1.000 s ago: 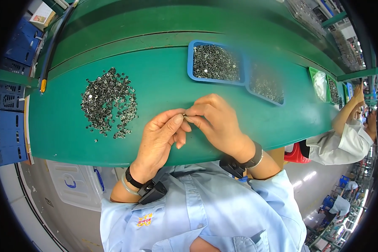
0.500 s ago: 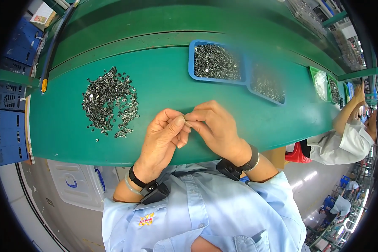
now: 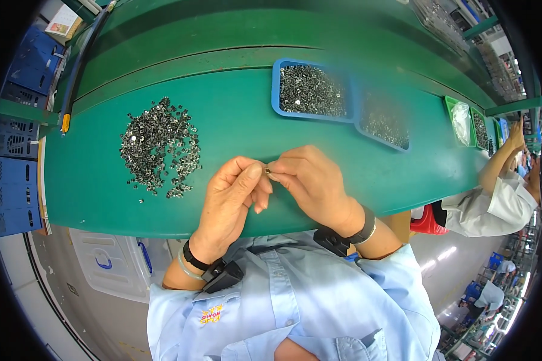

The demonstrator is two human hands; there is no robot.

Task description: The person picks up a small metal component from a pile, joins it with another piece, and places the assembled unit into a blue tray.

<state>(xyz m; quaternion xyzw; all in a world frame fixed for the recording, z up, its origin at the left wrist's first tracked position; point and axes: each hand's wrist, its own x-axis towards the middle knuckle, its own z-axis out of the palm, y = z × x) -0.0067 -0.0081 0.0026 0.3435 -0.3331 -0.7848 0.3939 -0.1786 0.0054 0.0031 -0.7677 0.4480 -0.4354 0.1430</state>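
My left hand (image 3: 235,189) and my right hand (image 3: 310,183) meet over the near middle of the green table (image 3: 235,129). Between their pinched fingertips sits a small metal part (image 3: 267,171), dark with a brassy glint; its exact shape is too small to make out. Both hands are closed on it, thumb against forefinger. Left of my hands lies a loose pile of small shiny metal pieces (image 3: 153,141). Beyond my right hand stands a blue tray (image 3: 275,90) full of similar pieces, and a second blue tray (image 3: 382,141), blurred in the picture, adjoins it on the right.
Farther right are green bins (image 3: 450,107), one with a clear plastic bag (image 3: 461,123). A co-worker's arm (image 3: 498,157) reaches in at the right edge. A lidded clear box (image 3: 111,265) stands on the floor at left, below blue crates (image 3: 15,192).
My fingertips have parted slightly, so more of the small metal part shows between them. Otherwise the hands stay in nearly the same place; the pile and trays look unchanged.
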